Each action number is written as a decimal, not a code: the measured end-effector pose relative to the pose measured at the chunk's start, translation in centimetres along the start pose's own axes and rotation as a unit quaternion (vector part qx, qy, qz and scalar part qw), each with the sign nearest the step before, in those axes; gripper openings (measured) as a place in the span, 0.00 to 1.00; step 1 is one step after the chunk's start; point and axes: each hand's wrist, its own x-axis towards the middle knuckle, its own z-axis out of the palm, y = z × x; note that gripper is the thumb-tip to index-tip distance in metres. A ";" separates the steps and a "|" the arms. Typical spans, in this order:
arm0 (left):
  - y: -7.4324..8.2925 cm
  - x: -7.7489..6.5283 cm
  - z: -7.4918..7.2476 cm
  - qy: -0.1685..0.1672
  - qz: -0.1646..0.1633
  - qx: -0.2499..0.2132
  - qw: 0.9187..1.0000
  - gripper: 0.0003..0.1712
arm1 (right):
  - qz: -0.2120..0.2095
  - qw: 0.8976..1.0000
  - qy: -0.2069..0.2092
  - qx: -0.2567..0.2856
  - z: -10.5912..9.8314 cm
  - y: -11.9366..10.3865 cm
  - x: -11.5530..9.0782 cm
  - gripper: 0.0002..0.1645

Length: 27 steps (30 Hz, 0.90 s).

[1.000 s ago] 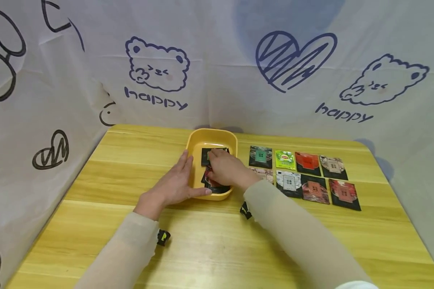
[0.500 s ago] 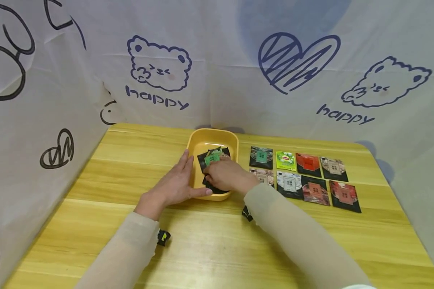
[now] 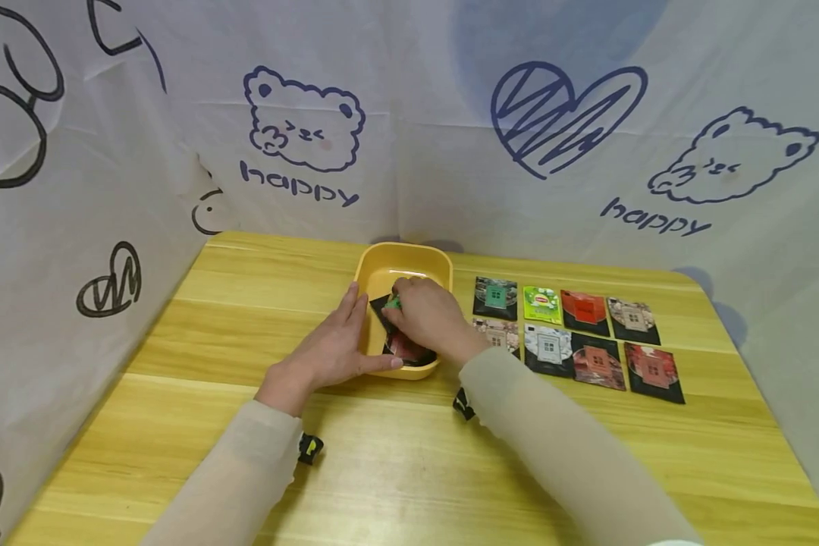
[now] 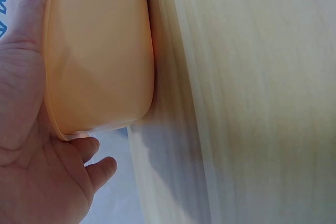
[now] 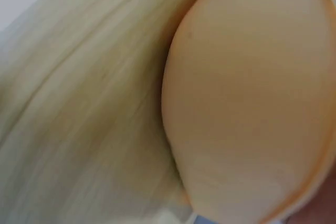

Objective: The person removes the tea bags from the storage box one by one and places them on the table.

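The yellow tray (image 3: pixel 405 246) stands near the far edge of the wooden counter (image 3: pixel 382 462), left of its middle. At its near-left corner, the left hand (image 3: pixel 331 343) has a slack grip: straight fingers along the left wall, thumb along the near rim. Inside the tray, the right hand (image 3: pixel 431 315) has its grip closed on a green-labelled packet (image 3: pixel 393 302), pinched between thumb and fingers; the fingertips are partly hidden. A dark red packet (image 3: pixel 406 349) lies by the tray's near end. At least two packets are in there; the hand hides the full count.

Eight flat packets (image 3: pixel 548 349) lie toward the counter's right edge, in two rows of four. Far row, from the tray outward: teal-panelled (image 3: pixel 495 298), yellow-green (image 3: pixel 542 305) with a small red mark that looks like Lipton, red-panelled (image 3: pixel 585 312), beige-panelled (image 3: pixel 632 319). Near row: a pale pink one partly covered by the right sleeve (image 3: pixel 553 440), then white, brownish-red and red. Their panels carry characters too small to read.

Behind the counter, a white cloth (image 3: pixel 430 174) reads "happy" twice, under two drawn bears (image 3: pixel 305 121).
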 end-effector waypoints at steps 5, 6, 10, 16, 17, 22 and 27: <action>0.1 0.0 0.0 -0.002 0.003 -0.002 1.000 0.77 | 0.079 0.997 -0.003 -0.019 0.9 -1.2 0.8 0.48; 0.1 -0.1 0.0 -0.002 0.003 -0.004 1.000 0.77 | 0.089 0.996 -0.007 -0.025 1.1 -1.3 0.9 0.51; 0.2 0.0 0.1 -0.003 0.004 -0.007 1.000 0.77 | 0.120 0.991 -0.031 -0.045 1.8 -1.8 1.2 0.56; 0.2 0.0 0.3 -0.006 0.001 -0.008 1.000 0.77 | 0.127 0.989 -0.060 -0.036 1.8 -2.0 1.3 0.50; 0.2 0.0 0.2 -0.006 -0.001 -0.009 1.000 0.77 | 0.123 0.990 -0.064 -0.027 1.7 -1.9 1.3 0.50; 0.1 -0.1 0.0 -0.011 -0.004 -0.011 1.000 0.79 | 0.086 0.993 -0.076 0.012 1.0 -1.7 1.4 0.58; -0.1 -0.1 0.0 -0.009 -0.003 -0.013 1.000 0.79 | 0.061 0.995 -0.070 0.024 0.5 -1.5 1.3 0.63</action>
